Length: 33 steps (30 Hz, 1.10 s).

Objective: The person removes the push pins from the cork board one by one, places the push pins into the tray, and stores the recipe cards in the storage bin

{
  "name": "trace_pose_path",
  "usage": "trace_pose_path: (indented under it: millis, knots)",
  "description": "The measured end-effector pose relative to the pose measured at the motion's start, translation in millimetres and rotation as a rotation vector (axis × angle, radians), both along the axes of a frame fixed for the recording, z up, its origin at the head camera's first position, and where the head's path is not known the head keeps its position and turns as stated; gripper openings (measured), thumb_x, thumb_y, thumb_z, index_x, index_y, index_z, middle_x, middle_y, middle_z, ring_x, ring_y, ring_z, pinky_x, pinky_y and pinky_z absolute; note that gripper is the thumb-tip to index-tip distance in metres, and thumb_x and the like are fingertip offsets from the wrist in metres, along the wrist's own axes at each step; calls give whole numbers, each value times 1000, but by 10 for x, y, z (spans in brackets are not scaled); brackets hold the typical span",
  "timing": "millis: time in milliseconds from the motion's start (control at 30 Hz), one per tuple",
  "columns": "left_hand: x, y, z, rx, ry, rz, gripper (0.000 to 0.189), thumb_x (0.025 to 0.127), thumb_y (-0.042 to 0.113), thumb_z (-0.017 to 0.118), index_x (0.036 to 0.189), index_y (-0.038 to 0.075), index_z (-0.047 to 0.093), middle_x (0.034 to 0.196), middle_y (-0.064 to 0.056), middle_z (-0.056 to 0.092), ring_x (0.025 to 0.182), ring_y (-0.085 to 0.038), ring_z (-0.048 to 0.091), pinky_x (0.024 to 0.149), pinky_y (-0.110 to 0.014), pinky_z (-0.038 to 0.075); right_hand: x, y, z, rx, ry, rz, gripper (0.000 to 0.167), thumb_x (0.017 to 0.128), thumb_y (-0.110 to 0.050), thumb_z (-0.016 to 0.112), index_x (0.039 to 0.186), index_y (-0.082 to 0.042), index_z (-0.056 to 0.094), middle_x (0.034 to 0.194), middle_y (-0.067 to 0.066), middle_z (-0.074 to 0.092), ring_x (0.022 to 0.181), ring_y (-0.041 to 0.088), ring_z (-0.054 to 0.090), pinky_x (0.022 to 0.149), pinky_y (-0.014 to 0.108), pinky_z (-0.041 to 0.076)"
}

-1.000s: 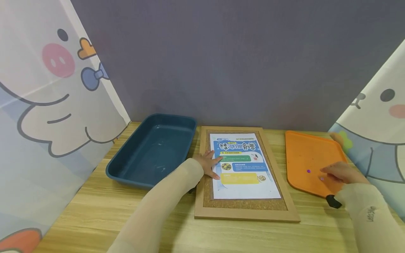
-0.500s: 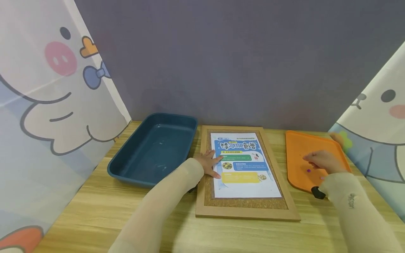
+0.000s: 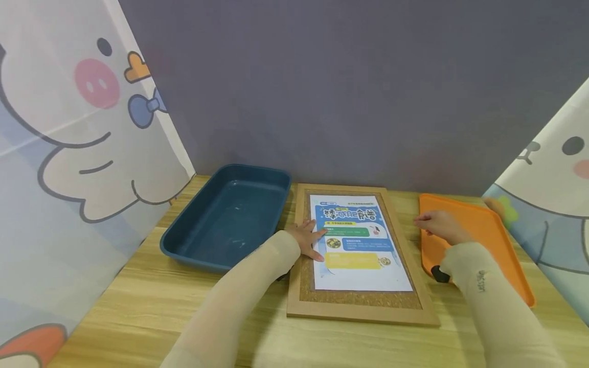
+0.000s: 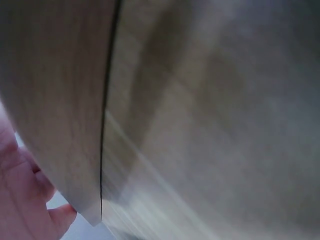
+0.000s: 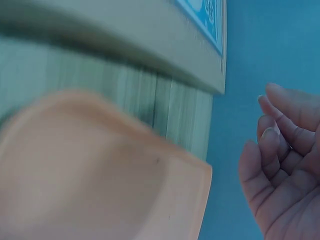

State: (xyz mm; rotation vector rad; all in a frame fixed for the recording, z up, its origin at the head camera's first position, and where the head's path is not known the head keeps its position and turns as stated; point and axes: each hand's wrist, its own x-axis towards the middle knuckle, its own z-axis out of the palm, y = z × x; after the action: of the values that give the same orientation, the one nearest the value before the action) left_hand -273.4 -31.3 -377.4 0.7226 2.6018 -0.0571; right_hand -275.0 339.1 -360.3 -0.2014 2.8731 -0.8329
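Observation:
My left hand (image 3: pixel 307 240) lies with fingers spread over the left edge of a printed poster (image 3: pixel 363 245). The poster, blue-topped with green, blue and yellow bands, sits on a wood-framed corkboard (image 3: pixel 359 297). In the left wrist view, fingers (image 4: pixel 62 217) show past the board's frame (image 4: pixel 60 100). My right hand (image 3: pixel 439 226) is over the left side of the orange tray (image 3: pixel 488 225), fingertips at its rim and toward the board. In the right wrist view its thumb and forefinger tips come close together; I cannot tell whether something small is between them.
A deep blue basin (image 3: pixel 225 220) stands left of the board, close to the left forearm. A grey panel (image 3: pixel 349 92) closes off the back, and cartoon-printed sheets (image 3: pixel 92 153) flank both sides. Light wood tabletop (image 3: pixel 349 342) runs along the front.
My right hand has moved left across the orange tray toward the corkboard, and its sleeve now covers the small purple dots seen there before. The left hand stays on the poster.

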Motion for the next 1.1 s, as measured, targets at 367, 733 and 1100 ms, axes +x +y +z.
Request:
trace_pose_path:
  millis: [367, 733, 1100]
  knots:
    - [2, 31, -6, -37, 21, 1, 91, 83, 69, 54, 155, 33, 12, 161, -5, 4, 146, -19, 4, 115, -41, 15, -208, -417, -18, -11, -5, -7, 36, 95, -17, 58, 116, 13, 61, 109, 27, 62, 85, 32, 57, 76, 43, 49]
    - [41, 33, 11, -31, 24, -8, 89, 86, 66, 53, 155, 31, 11, 161, -7, 2, 146, -21, 3, 115, -43, 14, -426, -799, -128, -94, -22, -49, 37, 95, -17, 59, 122, 9, 60, 114, 26, 59, 92, 32, 54, 81, 40, 49]
    - [21, 46, -36, -65, 46, -11, 89, 85, 68, 52, 155, 32, 10, 161, -5, 2, 146, -20, 3, 115, -41, 16, -647, -1046, -205, -55, 74, 52, 34, 92, -14, 63, 118, 8, 63, 95, 17, 60, 84, 28, 50, 75, 38, 41]
